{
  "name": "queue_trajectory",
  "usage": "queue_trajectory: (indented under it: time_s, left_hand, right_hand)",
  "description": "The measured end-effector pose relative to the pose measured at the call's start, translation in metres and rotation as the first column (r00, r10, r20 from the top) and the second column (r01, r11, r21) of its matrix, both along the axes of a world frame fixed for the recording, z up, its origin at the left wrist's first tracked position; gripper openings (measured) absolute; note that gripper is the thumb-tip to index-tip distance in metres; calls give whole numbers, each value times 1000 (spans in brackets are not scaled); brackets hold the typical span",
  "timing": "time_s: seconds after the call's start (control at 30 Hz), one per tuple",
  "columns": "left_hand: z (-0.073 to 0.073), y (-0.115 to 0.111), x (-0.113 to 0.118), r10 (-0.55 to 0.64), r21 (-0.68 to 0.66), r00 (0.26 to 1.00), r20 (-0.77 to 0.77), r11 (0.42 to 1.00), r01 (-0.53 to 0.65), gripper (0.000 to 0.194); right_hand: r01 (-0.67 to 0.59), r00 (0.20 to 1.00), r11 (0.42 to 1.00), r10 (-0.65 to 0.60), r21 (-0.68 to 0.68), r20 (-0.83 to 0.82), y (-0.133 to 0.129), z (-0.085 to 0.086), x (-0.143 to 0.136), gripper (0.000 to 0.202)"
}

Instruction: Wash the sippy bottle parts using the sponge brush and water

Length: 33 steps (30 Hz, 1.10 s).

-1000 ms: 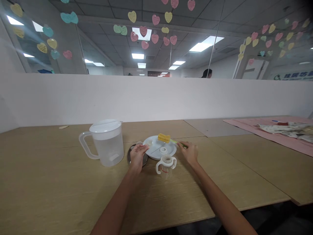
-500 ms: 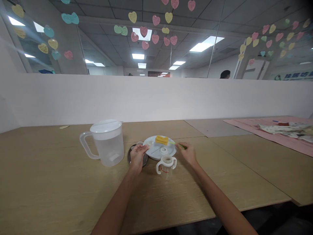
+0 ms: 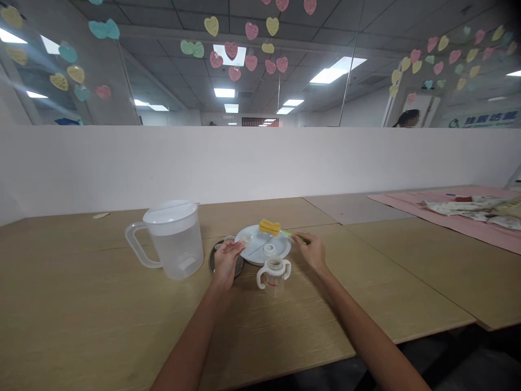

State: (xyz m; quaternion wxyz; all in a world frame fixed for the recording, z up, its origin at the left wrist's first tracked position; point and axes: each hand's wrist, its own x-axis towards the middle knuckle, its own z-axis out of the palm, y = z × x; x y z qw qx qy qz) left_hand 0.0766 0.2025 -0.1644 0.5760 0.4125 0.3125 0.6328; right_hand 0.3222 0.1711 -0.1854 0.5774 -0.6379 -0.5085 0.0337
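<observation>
My right hand [image 3: 311, 251] is closed around the green handle of a sponge brush [image 3: 269, 227]. The brush's yellow sponge head is above the far part of a white plate [image 3: 254, 257]. At the plate's left rim, my left hand [image 3: 228, 263] has its thumb and fingers pinched together; what they grip, if anything, I cannot make out. A white ring-shaped cap [image 3: 269, 249] lies on the plate, near a small translucent piece [image 3: 246, 238]. In front of the plate stands an uncapped clear baby bottle [image 3: 274, 276] with two white handles.
A lidded translucent pitcher [image 3: 179, 244] stands to the left. Partly behind my left hand is a dark round tray [image 3: 238, 270] with small items. Far right, a pink cloth [image 3: 391, 202] bears folded fabric. A white low wall [image 3: 252, 163] borders the table's back.
The view has turned slightly to the right. The sponge head has shifted a little up and away over the plate; my left hand stays by the rim.
</observation>
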Motion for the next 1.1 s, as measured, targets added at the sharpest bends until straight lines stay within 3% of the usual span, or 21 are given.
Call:
queue_trajectory:
  time_s: [0.13,0.33,0.4,0.47,0.53,0.6,0.67,0.77,0.87,0.97,1.03,1.1]
  left_hand:
    - [-2,2,1,-7,8,1000,-8,1000,7,36]
    - [-3,4,-2,39,22,999,20,999,-39,35]
    - [-3,5,-2,31,26,999,24,999,-31,35]
    - [-3,5,-2,9,29,1000,23,1000,-10,37]
    - [-3,5,-1,-14,32,1000,24,999,13,38]
    - [-3,5,1,-34,35,999,25,999,33,39]
    - [-3,5,2,-48,36,999,25,998,47,39]
    - [-2,4,2,-48,38,998,30,998,46,38]
    - [-1,3,0,-31,41,999,45,999,29,38]
    - [0,2,-1,-44,39,997,60,998,41,38]
    - [1,2,-1,-68,38,995,68,997,66,39]
    - [1,2,1,-94,38,993,78,995,91,38]
  right_hand:
    - [-267,942,963,265,17,-207,2,2,-5,35]
    - [-465,846,883,426,-54,-322,1,1,-11,32]
    - [-402,891,913,374,-63,-258,1,0,-9,29]
    - [-201,970,978,190,-57,-150,2,-1,-4,25]
    - [-8,997,999,4,-46,-80,3,-1,2,25]
    - [11,994,999,-16,-43,-109,3,1,6,26]
    - [-152,969,987,140,-48,-203,2,2,6,27]
    - [-446,853,891,396,-82,-340,0,3,0,29]
    - [-574,765,813,490,-98,-417,-2,3,-6,32]
    - [-491,821,866,424,-93,-381,-1,1,-6,32]
    - [-308,918,946,266,-106,-294,1,0,-2,29]
    - [-150,967,982,122,-115,-226,3,-1,2,27]
